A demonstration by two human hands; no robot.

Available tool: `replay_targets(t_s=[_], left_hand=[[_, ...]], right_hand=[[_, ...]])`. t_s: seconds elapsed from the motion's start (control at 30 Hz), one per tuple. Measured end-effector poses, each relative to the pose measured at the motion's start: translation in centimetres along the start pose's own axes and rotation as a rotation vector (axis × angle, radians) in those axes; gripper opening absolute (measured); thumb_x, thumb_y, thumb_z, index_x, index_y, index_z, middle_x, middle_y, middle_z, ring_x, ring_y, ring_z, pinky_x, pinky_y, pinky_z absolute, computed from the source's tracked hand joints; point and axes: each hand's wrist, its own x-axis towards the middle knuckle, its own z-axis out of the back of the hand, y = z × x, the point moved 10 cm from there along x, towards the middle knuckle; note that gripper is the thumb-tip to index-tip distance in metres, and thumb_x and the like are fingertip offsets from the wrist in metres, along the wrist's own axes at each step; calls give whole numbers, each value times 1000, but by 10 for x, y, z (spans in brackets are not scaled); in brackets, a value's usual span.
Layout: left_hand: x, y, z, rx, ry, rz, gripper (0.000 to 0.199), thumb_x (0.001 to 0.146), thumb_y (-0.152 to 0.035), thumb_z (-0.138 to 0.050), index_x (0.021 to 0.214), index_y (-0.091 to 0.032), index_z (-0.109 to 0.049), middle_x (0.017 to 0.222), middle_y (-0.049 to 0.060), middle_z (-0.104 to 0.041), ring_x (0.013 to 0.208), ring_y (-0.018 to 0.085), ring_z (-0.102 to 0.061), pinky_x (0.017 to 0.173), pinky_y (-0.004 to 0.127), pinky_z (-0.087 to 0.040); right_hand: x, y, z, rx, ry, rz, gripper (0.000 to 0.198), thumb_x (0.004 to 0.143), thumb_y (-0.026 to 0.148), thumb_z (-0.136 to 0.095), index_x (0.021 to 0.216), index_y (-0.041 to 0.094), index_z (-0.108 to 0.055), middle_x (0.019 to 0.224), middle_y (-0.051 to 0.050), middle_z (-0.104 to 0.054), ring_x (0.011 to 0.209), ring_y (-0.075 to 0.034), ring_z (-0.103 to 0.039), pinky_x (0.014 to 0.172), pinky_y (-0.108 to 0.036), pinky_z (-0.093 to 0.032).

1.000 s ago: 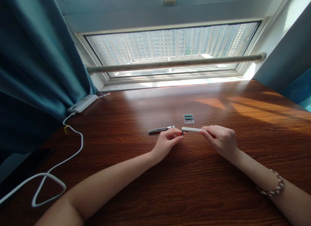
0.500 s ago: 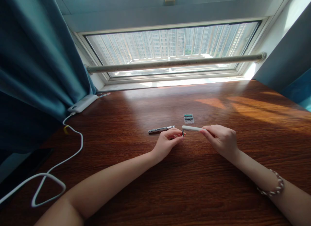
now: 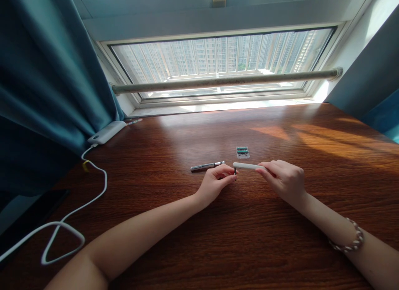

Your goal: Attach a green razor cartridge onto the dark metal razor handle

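Between the fingertips and thumb of my left hand (image 3: 216, 181) is a small dark razor cartridge (image 3: 235, 171), held on edge. My right hand (image 3: 285, 179) grips the end of a white toothbrush (image 3: 245, 166), which points left. The brush's head is right at the top of the cartridge, touching it or nearly so; its bristles are hard to make out. A grey and silver razor handle (image 3: 204, 167) lies on the table just behind my left hand. Beyond the brush sits a clear plastic case (image 3: 242, 155) with teal and dark cartridges in it.
The brown wooden table (image 3: 174, 252) runs up to a window with a horizontal pipe (image 3: 218, 82). A white power bank (image 3: 107, 132) and its white cable (image 3: 104, 177) lie at the left by a blue curtain (image 3: 59, 65). A dark flat object (image 3: 34, 219) is at the left edge.
Both hands keep almost the same place and grip. The toothbrush has turned slightly, so its bristles show less than before. The cartridge has barely shifted.
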Motion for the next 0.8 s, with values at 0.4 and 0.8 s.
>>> replay_targets(t_s=[0.4, 0.8], left_hand=[[-1, 3, 1, -15, -13, 41, 24, 69, -34, -63, 81, -13, -67, 78, 5, -62, 70, 14, -55, 66, 25, -44], [-1, 12, 2, -137, -31, 119, 20, 68, -30, -65, 78, -13, -67, 74, 3, -62, 69, 12, -54, 67, 24, -41]], right_hand=[[-1, 5, 1, -26, -12, 58, 24, 82, 38, -50, 81, 21, -67, 60, 0, -61, 59, -11, -51, 59, -24, -30], [-2, 6, 1, -26, -11, 94, 20, 81, 37, -53, 82, 21, -66, 62, 0, -61, 59, -11, -51, 60, -24, -31]])
